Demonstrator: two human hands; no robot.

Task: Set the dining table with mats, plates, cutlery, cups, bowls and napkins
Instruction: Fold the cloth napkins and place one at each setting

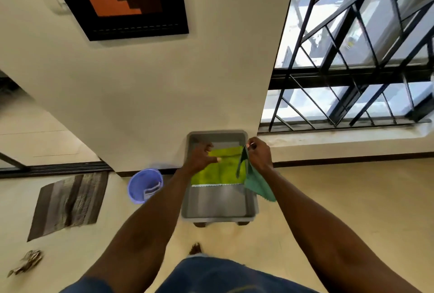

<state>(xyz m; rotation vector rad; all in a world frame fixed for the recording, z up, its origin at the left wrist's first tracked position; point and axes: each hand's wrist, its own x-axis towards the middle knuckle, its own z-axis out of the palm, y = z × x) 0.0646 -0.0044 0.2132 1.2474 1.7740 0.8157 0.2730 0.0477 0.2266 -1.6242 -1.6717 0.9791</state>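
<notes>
grey plastic tub [218,203] on floor by far wall; holds lime-green napkin [218,171], long axis left-right | left hand [202,157] fingers straight, resting on its far-left part (nearer hand) | right hand [258,153] pinches teal napkin [256,182], hanging over tub's right rim

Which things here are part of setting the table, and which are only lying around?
Part of the job: teal napkin, held by the right hand; lime napkins under the left hand; grey tub.

Lying around: purple bucket, striped floor mat, crumpled scrap.
</notes>
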